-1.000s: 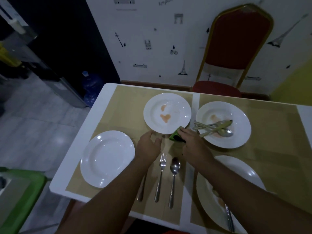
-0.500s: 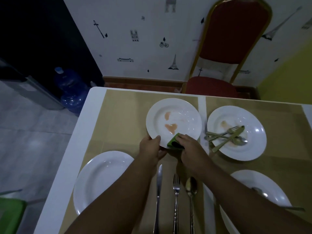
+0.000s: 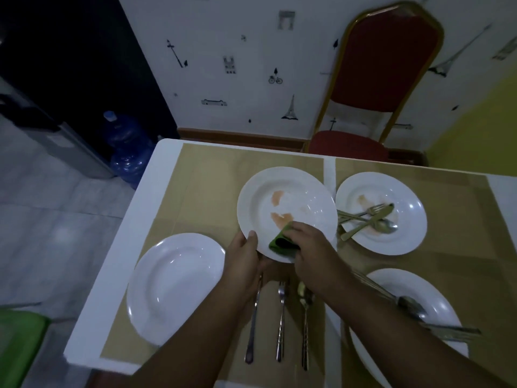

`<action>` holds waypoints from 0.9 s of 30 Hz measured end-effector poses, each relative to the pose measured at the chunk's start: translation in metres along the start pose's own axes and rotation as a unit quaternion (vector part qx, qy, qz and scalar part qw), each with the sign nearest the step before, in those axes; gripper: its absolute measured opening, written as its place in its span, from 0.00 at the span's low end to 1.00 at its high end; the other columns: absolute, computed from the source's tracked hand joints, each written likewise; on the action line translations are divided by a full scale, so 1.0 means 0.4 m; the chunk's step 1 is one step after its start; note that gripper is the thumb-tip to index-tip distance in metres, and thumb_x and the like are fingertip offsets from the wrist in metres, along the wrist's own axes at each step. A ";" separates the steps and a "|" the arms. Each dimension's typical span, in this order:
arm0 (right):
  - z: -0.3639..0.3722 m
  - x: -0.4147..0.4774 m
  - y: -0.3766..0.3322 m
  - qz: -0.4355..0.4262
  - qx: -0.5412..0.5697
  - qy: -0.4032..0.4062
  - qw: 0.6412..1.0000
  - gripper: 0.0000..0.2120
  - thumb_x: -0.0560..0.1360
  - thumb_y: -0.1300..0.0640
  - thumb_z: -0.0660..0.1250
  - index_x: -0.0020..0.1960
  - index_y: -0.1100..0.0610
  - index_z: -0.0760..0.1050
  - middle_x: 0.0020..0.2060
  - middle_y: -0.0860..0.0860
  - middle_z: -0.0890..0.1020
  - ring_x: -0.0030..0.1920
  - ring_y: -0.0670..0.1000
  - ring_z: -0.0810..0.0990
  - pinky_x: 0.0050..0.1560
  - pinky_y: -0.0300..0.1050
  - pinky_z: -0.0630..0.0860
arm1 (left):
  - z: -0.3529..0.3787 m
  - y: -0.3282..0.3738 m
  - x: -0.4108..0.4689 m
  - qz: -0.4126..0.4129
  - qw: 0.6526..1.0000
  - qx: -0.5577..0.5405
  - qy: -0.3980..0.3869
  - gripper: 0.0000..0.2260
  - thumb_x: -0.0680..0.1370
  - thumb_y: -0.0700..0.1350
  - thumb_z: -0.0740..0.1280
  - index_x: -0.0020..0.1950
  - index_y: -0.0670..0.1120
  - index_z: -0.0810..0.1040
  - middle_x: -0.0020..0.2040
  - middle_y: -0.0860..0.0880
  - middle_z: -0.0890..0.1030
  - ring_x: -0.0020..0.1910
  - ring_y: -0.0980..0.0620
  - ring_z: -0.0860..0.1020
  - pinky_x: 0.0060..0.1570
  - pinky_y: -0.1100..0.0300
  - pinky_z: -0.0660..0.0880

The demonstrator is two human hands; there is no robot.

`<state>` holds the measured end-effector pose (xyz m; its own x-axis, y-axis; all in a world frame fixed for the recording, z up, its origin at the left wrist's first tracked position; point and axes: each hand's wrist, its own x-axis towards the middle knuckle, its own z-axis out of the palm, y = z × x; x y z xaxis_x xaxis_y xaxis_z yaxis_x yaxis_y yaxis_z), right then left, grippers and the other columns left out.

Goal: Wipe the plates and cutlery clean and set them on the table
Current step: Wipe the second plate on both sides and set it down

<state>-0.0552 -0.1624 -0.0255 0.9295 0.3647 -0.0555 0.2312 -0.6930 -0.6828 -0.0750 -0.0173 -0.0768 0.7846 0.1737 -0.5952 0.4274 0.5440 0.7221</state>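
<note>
Fingers [image 3: 297,233] of our right hand [image 3: 312,257] curl over a folded green cloth [image 3: 280,243] and press it onto the near rim of the stained plate [image 3: 291,191]. Our left hand [image 3: 242,263] grips the same plate at its near-left edge, thumb [image 3: 252,238] on top of the rim and the other fingers hidden beneath. Both forearms reach in from the bottom of the view, the wrists close together.

On the wall we read only small dark stickers: a tower [image 3: 291,109], a bicycle [image 3: 275,79], an arch [image 3: 286,21].

The stained plate is white and round, with two orange smears in its well, one just beside the cloth. It sits over a tan placemat [image 3: 201,191] toward the far middle of the white table [image 3: 140,217]; we cannot tell whether it rests there or is lifted.

A clean white plate [image 3: 173,287] lies at near left. Between our arms a knife [image 3: 252,329], fork [image 3: 281,323] and spoon [image 3: 305,331] lie side by side on the mat. At far right a smeared plate [image 3: 408,189] carries crossed cutlery [image 3: 369,221], and another plate [image 3: 440,296] with cutlery sits at near right. A red chair [image 3: 389,65] stands behind the table.
</note>
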 end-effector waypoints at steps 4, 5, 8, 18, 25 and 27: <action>-0.004 -0.097 0.003 -0.060 -0.008 -0.054 0.997 0.23 0.69 0.65 0.60 0.63 0.61 0.75 0.62 0.54 0.76 0.64 0.48 0.70 0.68 0.32 0.57 | 0.021 -0.028 -0.118 -0.012 0.999 -0.041 0.001 0.13 0.85 0.45 0.58 0.67 0.46 0.76 0.58 0.41 0.84 0.55 0.40 0.84 0.46 0.50 0.82; -0.003 -0.127 0.016 -0.061 -0.025 -0.064 0.996 0.23 0.70 0.65 0.61 0.66 0.59 0.73 0.65 0.54 0.75 0.67 0.51 0.69 0.69 0.35 0.56 | 0.025 -0.040 -0.143 -0.009 0.999 -0.037 0.013 0.13 0.85 0.45 0.58 0.67 0.45 0.76 0.58 0.41 0.84 0.55 0.40 0.84 0.46 0.51 0.82; -0.022 -0.188 0.065 -0.070 -0.070 -0.067 0.993 0.20 0.70 0.62 0.66 0.63 0.57 0.76 0.62 0.54 0.78 0.64 0.54 0.74 0.65 0.41 0.61 | 0.025 -0.071 -0.206 -0.001 0.999 -0.023 0.030 0.12 0.85 0.44 0.58 0.65 0.45 0.77 0.55 0.42 0.86 0.53 0.42 0.85 0.44 0.52 0.83; -0.082 -0.217 0.090 0.065 -0.079 0.006 0.995 0.23 0.75 0.66 0.63 0.70 0.60 0.67 0.71 0.55 0.68 0.73 0.51 0.61 0.73 0.41 0.51 | -0.013 -0.118 -0.324 -0.019 0.995 0.079 -0.059 0.11 0.85 0.43 0.59 0.62 0.49 0.79 0.55 0.45 0.85 0.54 0.43 0.84 0.45 0.47 0.82; 0.000 -0.235 -0.031 -0.055 -0.037 -0.050 0.997 0.23 0.76 0.65 0.62 0.70 0.58 0.66 0.72 0.52 0.66 0.73 0.44 0.58 0.69 0.27 0.44 | -0.051 -0.058 -0.299 -0.033 0.991 0.106 -0.081 0.11 0.84 0.45 0.61 0.64 0.45 0.78 0.55 0.42 0.86 0.53 0.41 0.84 0.49 0.46 0.82; 0.003 -0.274 -0.027 -0.073 -0.045 -0.085 0.993 0.23 0.75 0.64 0.62 0.69 0.57 0.68 0.71 0.51 0.67 0.70 0.41 0.57 0.68 0.26 0.44 | -0.073 -0.046 -0.293 -0.032 0.992 0.100 -0.074 0.12 0.85 0.45 0.60 0.64 0.44 0.78 0.54 0.41 0.86 0.52 0.41 0.85 0.49 0.45 0.82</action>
<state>-0.1598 -0.1939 -0.0128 0.8237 0.5603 -0.0873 0.3923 -0.6743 -0.6256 -0.1880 -0.0236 -0.0307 0.8036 0.0137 -0.5950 0.5479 0.3733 0.7486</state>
